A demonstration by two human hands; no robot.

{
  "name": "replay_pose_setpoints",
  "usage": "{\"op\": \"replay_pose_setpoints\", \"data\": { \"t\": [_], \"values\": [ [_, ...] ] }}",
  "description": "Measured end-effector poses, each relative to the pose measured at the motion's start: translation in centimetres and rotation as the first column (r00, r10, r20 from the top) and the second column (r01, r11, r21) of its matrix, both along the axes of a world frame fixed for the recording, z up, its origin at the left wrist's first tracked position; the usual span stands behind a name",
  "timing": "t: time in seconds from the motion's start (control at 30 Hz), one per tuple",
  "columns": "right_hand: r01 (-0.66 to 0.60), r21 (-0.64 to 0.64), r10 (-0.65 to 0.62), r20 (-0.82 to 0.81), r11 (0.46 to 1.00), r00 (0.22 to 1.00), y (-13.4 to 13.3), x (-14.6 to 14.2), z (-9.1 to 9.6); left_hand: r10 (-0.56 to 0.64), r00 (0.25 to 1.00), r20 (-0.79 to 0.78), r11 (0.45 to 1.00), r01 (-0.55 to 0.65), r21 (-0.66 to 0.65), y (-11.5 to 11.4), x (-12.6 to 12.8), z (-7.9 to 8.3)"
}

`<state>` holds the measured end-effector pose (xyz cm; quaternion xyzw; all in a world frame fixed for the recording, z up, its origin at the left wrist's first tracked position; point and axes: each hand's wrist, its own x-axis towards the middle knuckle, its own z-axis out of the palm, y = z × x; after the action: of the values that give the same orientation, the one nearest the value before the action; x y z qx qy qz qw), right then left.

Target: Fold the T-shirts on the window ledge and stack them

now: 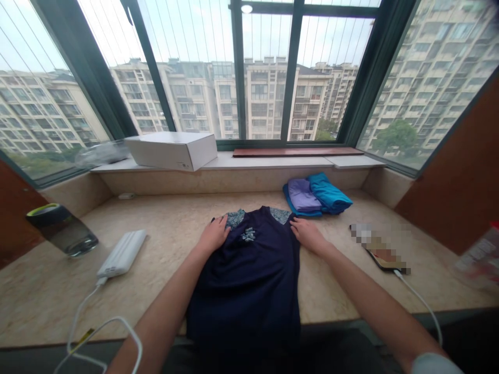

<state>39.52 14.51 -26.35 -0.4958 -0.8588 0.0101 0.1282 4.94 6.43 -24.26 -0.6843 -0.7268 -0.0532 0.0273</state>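
A dark navy shirt (249, 275) lies flat on the marble counter (171, 223), its collar end with patterned shoulder patches pointing toward the window. My left hand (213, 235) rests palm down on the shirt's upper left edge, fingers stretched out. My right hand (309, 234) lies flat on the counter at the shirt's upper right edge, fingers extended and touching the fabric. Neither hand grips anything. The shirt's lower end hangs over the counter's front edge.
Folded purple and teal clothes (316, 195) sit behind the shirt on the right. A white power bank (122, 253) with cable lies left, a dark bottle (62, 229) farther left. A phone (384, 254) with cable lies right. A white box (171, 149) sits on the windowsill.
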Motion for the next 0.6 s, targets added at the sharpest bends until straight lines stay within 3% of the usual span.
{"op": "replay_pose_setpoints", "data": {
  "t": [0.13,0.33,0.47,0.6],
  "values": [
    [0.078,0.046,-0.082,0.083,0.996,0.993,-1.5,-0.3,-0.4,0.088,0.994,-0.062,0.996,-0.089,-0.029,-1.6,-0.8,0.1],
    [0.254,0.130,-0.272,0.151,0.958,0.950,-1.4,0.2,0.6,0.389,0.906,-0.165,0.916,-0.399,-0.033,-4.2,-3.3,1.6],
    [0.345,0.087,-0.355,0.172,0.935,0.919,-0.7,0.7,0.4,0.422,0.892,-0.162,0.905,-0.424,0.021,-4.5,-4.3,1.7],
    [0.335,0.074,-0.341,0.088,0.939,0.936,-0.4,1.3,-0.5,0.398,0.915,-0.056,0.917,-0.398,0.018,-4.7,-4.5,1.2]
  ]
}}
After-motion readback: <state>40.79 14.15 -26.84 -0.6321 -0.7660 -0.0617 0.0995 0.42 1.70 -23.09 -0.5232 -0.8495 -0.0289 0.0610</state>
